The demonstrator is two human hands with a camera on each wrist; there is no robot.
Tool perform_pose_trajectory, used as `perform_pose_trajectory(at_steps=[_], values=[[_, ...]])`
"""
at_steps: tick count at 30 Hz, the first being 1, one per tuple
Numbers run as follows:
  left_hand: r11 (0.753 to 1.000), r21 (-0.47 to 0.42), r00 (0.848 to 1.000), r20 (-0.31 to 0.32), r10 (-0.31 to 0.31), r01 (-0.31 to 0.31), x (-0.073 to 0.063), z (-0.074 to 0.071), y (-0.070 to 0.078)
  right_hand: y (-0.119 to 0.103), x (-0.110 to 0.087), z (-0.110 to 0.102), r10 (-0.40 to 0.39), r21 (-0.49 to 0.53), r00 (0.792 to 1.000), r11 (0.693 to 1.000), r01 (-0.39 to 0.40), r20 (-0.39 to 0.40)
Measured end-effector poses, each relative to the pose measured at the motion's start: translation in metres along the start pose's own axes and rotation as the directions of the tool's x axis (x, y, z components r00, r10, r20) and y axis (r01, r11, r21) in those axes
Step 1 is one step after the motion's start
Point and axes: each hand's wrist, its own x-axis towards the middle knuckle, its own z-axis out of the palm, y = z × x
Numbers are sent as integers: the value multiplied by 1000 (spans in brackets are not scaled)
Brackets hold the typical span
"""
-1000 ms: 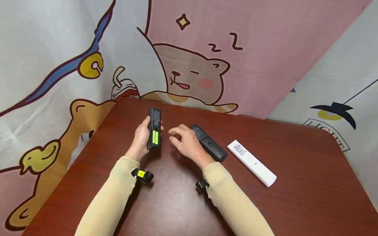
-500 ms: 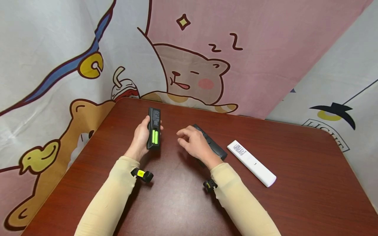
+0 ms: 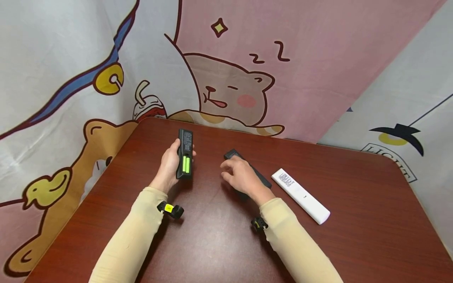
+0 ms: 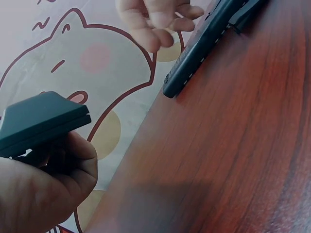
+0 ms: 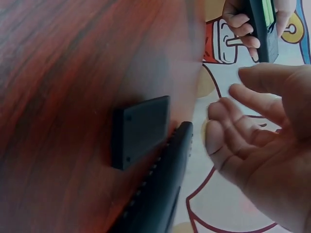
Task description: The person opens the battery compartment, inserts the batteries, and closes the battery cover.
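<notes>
My left hand (image 3: 169,163) grips a black remote control (image 3: 185,142) with its back up, above the table's left part. Two green batteries (image 3: 186,164) lie side by side in its uncovered compartment. My right hand (image 3: 244,175) hovers over a second black remote (image 3: 231,153) and hides part of it. Its fingers (image 5: 221,138) are loosely bent and hold nothing. In the right wrist view, a small black battery cover (image 5: 142,132) lies on the table beside that second remote (image 5: 163,194). My hand and wrist mostly hide the cover in the head view.
To the right, a white remote (image 3: 301,195) lies slanted on the reddish-brown table (image 3: 371,220). Cloth with cartoon drawings (image 3: 233,90) hangs behind the far edge and along the sides.
My right hand has moved to the right, away from the held remote and over the second black one, its fingers still empty. The left hand and its remote have stayed in place.
</notes>
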Motion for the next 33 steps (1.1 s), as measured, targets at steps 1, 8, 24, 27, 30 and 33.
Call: perform_pose_trajectory(at_steps=[1, 8, 24, 27, 30, 33], values=[[1000, 2, 1000, 0, -2, 2, 0, 0, 0, -1, -1, -1, 6, -23, 1000, 1000, -6, 13], [1000, 14, 1000, 4, 6, -6, 0, 2, 0, -4, -8, -3, 45, -139, 998, 990, -37, 55], [1000, 15, 1000, 9, 10, -10, 2, 1, -2, 4, -20, -2, 1, -309, 1000, 951, 8, 30], [1000, 18, 1000, 12, 9, -9, 2, 1, -4, 5, -22, -1, -5, -344, 1000, 939, 13, 24], [1000, 20, 1000, 9, 8, -8, 3, 1, -4, 4, -22, 1, 16, -356, 999, 934, -2, 35], [1000, 20, 1000, 4, 8, -8, 3, 1, -4, 4, -23, 2, 41, -363, 998, 931, -20, 49]])
